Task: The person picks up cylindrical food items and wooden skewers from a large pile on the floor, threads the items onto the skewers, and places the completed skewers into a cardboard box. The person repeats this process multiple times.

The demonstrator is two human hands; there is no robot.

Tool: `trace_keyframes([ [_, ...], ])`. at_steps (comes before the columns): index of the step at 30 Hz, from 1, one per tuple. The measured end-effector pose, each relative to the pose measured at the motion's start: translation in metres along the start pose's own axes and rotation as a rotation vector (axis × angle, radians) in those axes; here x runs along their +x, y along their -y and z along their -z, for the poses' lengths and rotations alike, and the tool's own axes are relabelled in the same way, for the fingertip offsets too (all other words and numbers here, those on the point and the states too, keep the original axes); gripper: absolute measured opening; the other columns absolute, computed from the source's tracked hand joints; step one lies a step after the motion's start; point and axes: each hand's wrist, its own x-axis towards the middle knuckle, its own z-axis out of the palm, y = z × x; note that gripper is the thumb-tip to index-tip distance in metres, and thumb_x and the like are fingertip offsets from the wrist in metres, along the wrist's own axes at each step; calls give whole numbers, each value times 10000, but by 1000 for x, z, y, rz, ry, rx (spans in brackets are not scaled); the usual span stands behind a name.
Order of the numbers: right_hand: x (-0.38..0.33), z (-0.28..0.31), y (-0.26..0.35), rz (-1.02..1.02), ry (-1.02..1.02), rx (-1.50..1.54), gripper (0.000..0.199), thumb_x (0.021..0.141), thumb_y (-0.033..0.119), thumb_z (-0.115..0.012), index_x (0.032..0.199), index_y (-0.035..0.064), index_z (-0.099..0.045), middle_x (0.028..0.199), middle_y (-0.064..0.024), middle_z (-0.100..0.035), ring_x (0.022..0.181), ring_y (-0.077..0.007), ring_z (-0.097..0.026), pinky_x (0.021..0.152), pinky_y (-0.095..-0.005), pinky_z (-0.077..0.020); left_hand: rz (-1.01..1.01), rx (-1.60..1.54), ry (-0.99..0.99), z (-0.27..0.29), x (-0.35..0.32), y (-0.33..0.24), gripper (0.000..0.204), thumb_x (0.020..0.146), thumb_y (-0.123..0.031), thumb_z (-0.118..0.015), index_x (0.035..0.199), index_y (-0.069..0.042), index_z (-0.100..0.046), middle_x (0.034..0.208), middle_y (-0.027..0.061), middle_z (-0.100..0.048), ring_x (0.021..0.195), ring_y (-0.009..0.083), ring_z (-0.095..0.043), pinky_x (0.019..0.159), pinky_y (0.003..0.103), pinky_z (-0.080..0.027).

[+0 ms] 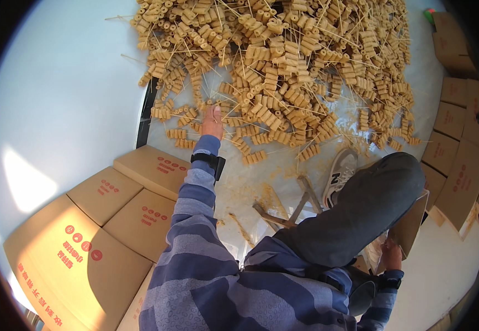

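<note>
**Reaching into the skewer heap**

Tan, ridged little cylinders threaded on thin pale sticks form the skewers (283,71), heaped on a white sheet (63,83). The left hand (213,122) touches the heap's near edge; its grip is hidden. The right hand (392,255) clasps a cardboard box (410,226) beside the knee.

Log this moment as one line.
left hand: reaching into skewer pile | right hand: on cardboard box by knee | posture: seated

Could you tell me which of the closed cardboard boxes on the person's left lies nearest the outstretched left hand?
The far box, by the left hand's wrist. The other stacked boxes sit nearer the person's body.
</note>
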Motion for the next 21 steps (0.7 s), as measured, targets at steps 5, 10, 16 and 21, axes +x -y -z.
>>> trace_keyframes([
  [5, 0, -7, -13, 62, -22, 13, 147, 873, 144, -602, 949, 20, -626, 887, -251, -668, 858, -468, -631, 724, -527, -501, -127, 22, -347, 40, -9, 12, 422, 1056, -324, -395, 1293, -1, -529, 1248, 274, -553, 1167, 432, -524, 1015, 445, -412],
  [10, 6, -14, -23, 73, -70, 5, 122, 874, 121, -613, 937, 20, -638, 894, -255, -670, 854, -463, -640, 731, -522, -517, -126, 253, -535, 116, 52, 99, 438, 1027, -283, -429, 1313, 38, -518, 1265, 307, -546, 1179, 465, -505, 1024, 457, -410],
  [16, 6, -15, -22, 36, -14, -96, 120, 857, 117, -622, 915, 12, -628, 890, -269, -662, 860, -470, -639, 735, -530, -519, 22, 137, -217, 127, 86, 142, 466, 987, -317, -441, 1280, 20, -576, 1304, 237, -590, 1170, 363, -578, 1022, 404, -428],
  [21, 9, -13, -22, 29, 19, -91, 171, 887, 191, -593, 961, 37, -611, 896, -262, -670, 869, -475, -639, 750, -539, -526, 249, -420, -221, 108, 65, 124, 435, 961, -304, -462, 1268, -40, -618, 1321, 129, -613, 1228, 280, -549, 1041, 373, -407],
])
